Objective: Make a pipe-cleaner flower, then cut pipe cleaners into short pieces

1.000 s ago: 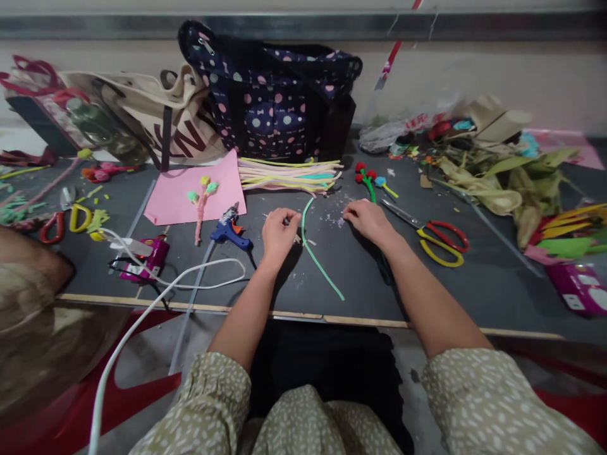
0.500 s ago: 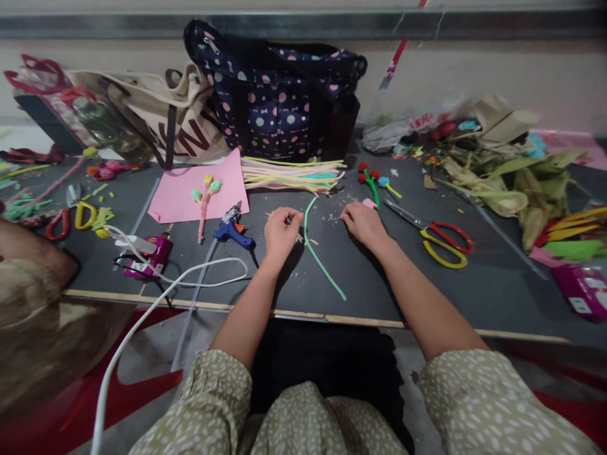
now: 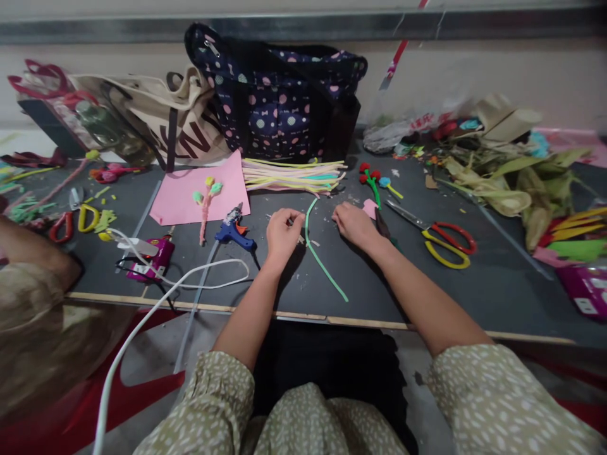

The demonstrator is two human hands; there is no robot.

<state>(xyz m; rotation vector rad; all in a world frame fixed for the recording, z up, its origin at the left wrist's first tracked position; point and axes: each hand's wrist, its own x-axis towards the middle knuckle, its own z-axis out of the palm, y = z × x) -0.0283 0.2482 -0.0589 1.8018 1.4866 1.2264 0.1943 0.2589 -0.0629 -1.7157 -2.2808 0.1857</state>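
Note:
A light green fuzzy craft stem (image 3: 326, 272) lies in a bent line on the dark table between my hands. My left hand (image 3: 283, 235) is just left of it, thumb and fingertips pressed together close to the stem's upper part; anything pinched there is too small to see. On the other side, my right hand (image 3: 355, 226) rests low over the table with its fingers curled together, their tips hiding whatever they hold. Small pale scraps (image 3: 313, 242) lie around the stem. Right of my right hand are a pink scrap (image 3: 370, 207) and a dark-handled tool (image 3: 382, 226), partly covered.
A bundle of pastel stems (image 3: 294, 175) lies behind my hands. A blue glue gun (image 3: 234, 232) with its cable is at left, beside pink paper (image 3: 175, 196). Scissors (image 3: 446, 243), red flowers (image 3: 368, 174) and dry husks (image 3: 493, 183) are at right. Another person's arm (image 3: 38, 253) is far left.
My right hand has shifted slightly left, toward the green stem, uncovering more of the pink scrap and the dark-handled tool. My left hand stays almost still, and the stem has not moved.

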